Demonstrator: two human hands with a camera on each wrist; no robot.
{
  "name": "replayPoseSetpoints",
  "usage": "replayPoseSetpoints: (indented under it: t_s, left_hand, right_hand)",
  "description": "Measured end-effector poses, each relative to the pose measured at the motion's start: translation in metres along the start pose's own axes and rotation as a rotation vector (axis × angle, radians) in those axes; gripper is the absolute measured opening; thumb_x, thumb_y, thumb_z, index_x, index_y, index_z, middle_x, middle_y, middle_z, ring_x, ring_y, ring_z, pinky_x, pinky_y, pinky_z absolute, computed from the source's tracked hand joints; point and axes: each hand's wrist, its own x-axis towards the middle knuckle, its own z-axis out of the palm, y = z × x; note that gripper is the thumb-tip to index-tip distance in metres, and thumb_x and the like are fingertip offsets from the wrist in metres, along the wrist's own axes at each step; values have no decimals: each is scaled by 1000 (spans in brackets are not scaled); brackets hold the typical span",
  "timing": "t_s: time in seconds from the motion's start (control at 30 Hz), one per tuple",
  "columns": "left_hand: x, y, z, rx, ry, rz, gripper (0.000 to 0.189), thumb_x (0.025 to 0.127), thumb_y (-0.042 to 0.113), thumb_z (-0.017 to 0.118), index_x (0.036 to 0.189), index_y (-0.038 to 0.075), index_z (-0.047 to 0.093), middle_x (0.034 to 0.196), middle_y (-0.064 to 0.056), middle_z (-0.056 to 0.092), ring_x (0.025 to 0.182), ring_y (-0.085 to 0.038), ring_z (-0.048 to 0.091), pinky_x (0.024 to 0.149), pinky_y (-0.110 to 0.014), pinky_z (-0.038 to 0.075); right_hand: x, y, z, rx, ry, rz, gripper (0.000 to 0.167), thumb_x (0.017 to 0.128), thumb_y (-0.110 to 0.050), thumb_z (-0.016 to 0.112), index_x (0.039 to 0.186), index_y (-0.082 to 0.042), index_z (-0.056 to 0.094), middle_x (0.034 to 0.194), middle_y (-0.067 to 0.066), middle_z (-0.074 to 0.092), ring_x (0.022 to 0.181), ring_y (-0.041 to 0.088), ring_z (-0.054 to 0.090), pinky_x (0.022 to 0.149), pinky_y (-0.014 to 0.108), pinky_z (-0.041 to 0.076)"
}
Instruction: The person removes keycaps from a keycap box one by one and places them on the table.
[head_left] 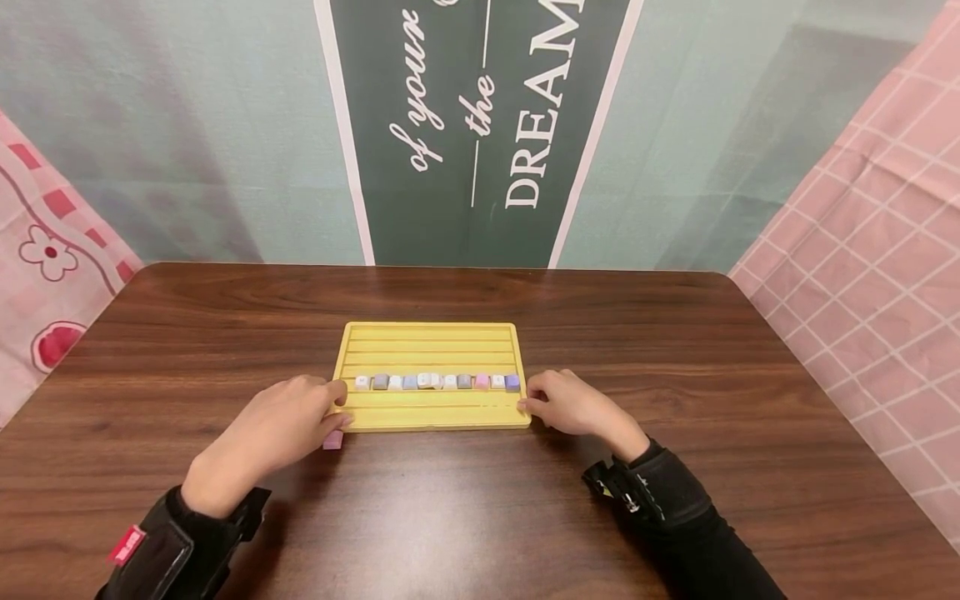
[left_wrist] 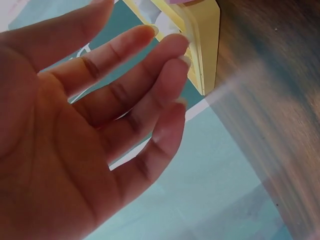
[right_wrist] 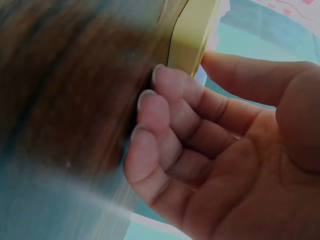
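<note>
A yellow ridged tray (head_left: 431, 417) lies on the table, with a row of small keycaps (head_left: 424, 381) in white, grey, pink and purple along one groove. My left hand (head_left: 281, 421) is at the tray's front left corner, its index finger and thumb over the rim. In the left wrist view, its fingers (left_wrist: 130, 95) are loosely bent beside the tray wall. A pink keycap (head_left: 332, 440) lies on the table just under the left thumb. My right hand (head_left: 573, 403) pinches the tray's right edge, thumb (right_wrist: 245, 75) on the rim and curled fingertips against the outer side.
The brown wooden table (head_left: 480, 517) ends at a back edge before a hanging green cloth (head_left: 480, 233) with white lettering. Pink patterned cloths (head_left: 877, 275) hang at both sides. Black straps (head_left: 660, 492) circle both wrists.
</note>
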Motion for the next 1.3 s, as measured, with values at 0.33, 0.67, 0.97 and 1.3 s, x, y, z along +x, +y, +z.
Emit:
replayPoseSetpoints:
  t_s: [0.33,0.67,0.97,1.3]
  left_hand:
    - [10,-5,-2,16,20,2,16,79,16,71,84,4,60,71,-2,56,60,-15,48,54,-33,41]
    - [25,-2,0,9,-11,-52,20,81,13,69,96,0,63,86,-11,63,72,-22,56,62,-37,45]
    - [35,1,0,17,-11,-72,21,81,9,68,99,-1,65,91,-14,65,83,-29,60,66,-43,47]
    - [43,3,2,10,-56,-128,16,81,8,68,95,2,67,89,-12,65,75,-25,58,59,-39,46]
  right_hand:
    - [0,0,0,1,0,0,24,89,-16,59,67,-10,54,57,-1,44,48,11,42,49,25,34]
    - [1,-1,2,-5,-5,20,24,89,-16,59,67,-10,55,58,-1,46,50,12,43,49,26,35]
    - [0,0,1,-14,0,16,24,89,-16,60,66,-11,55,58,-1,47,50,11,43,49,25,36]
    - [-1,-1,0,-14,19,-25,25,88,-15,60,64,-11,54,55,-3,46,49,10,43,49,25,36]
